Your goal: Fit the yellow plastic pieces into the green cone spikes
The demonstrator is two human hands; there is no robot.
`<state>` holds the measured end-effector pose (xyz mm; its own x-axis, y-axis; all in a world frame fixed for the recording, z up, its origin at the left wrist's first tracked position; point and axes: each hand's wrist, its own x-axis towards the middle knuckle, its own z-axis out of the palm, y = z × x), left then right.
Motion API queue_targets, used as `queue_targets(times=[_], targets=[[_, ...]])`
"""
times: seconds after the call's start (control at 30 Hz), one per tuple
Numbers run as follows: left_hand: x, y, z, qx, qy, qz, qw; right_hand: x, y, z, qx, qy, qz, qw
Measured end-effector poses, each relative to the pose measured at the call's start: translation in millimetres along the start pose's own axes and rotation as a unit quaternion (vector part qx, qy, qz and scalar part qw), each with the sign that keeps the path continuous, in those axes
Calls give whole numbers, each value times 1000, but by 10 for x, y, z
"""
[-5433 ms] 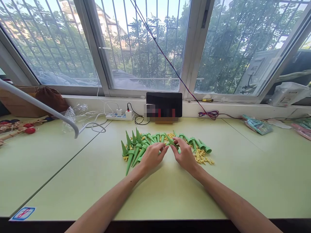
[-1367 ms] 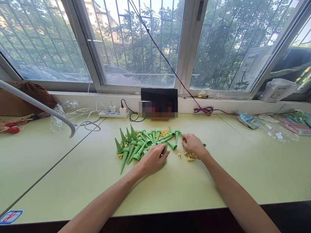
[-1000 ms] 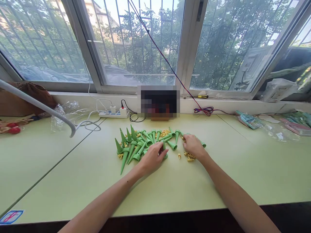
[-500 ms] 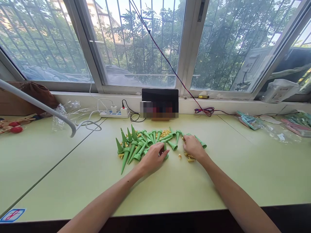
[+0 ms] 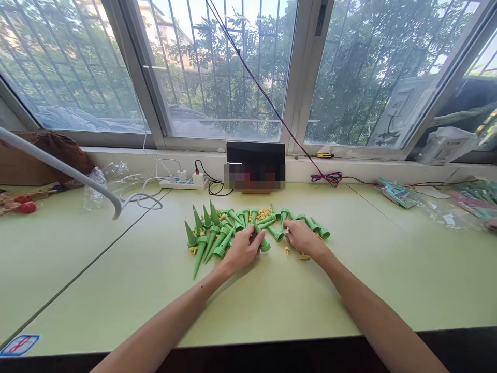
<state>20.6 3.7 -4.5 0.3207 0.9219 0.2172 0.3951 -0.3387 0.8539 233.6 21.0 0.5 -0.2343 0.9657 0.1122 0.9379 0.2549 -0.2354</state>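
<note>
Movement: since the frame half a second ago, the right hand (image 5: 305, 239) has shifted toward the left hand (image 5: 244, 248), and the held green cone (image 5: 264, 242) has gone from upright to tilted.
Left hand: thumb and fingers pinching the held green cone.
Held green cone: at the left hand's fingertips, wide end pointing toward the right hand.
Right hand: fingers and thumb drawn in; cannot tell whether a piece is pinched.
Single yellow peg (image 5: 287, 251): on the counter (image 5: 248, 311), just beside the right hand, on its left.
Yellow pegs (image 5: 305, 256): below the right hand, partly hidden by it.
Loose cone (image 5: 276, 234): lying between the hands, slightly beyond them.
Upright cones (image 5: 196, 221): beyond and left of the left hand.
Yellow pile (image 5: 264, 213): beyond the left hand, among further cones.
Dark screen (image 5: 255, 153): well beyond both hands, at the counter's back.
</note>
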Motion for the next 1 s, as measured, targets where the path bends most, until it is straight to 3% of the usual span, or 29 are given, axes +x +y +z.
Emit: queue_targets(times=[0.17, 0.27, 0.37, 0.43, 0.57, 0.77, 1.0], targets=[[16, -21, -2, -80, -2, -30, 996, 13, -2, 6, 8, 29, 2, 1000], [28, -23, -4, -122, 1, -38, 992, 7, -44, -29, 53, 111, -5, 992], [37, -16, -1, -150, 5, -46, 988, -19, -121, -56, 132, 208, -59, 967], [39, -9, 2, -153, 7, -47, 987, -47, -198, -50, 180, 238, -96, 950], [32, -4, 6, -121, 20, -36, 992, -109, -371, 23, 263, 200, -122, 936], [24, -46, 5, -59, 31, -18, 998, -142, -477, 188, 341, 87, -99, 931], [20, -42, 14, -48, 30, -6, 998, -84, -392, 232, 284, 119, -97, 947]])
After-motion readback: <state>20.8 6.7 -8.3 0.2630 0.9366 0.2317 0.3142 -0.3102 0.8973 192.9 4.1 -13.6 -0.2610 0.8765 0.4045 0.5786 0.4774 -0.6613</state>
